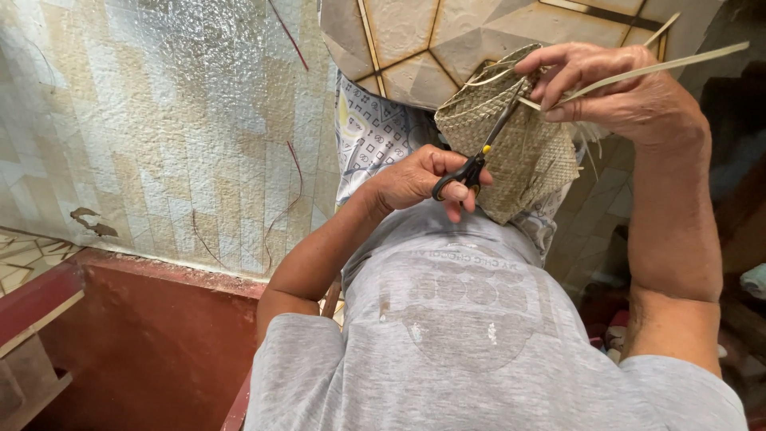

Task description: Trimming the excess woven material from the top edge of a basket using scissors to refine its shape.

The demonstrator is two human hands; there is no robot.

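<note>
My left hand (415, 179) grips black-handled scissors (479, 156), with fingers through the loops and the blades pointing up toward the rim of a small woven straw basket (527, 156). The basket rests in front of my chest, over my lap. My right hand (614, 92) holds the basket's upper edge and pinches a long pale straw strip (678, 64) that sticks out to the upper right. The scissor tips meet the strip close to my right fingers. Loose strand ends poke out around the rim.
I wear a grey printed T-shirt (463, 319) and patterned cloth (371, 136) over my knees. A pale patterned wall (159, 120) with a dark red base (152, 327) fills the left. Tiled floor (415, 40) lies beyond the basket. Dark clutter sits at the right edge.
</note>
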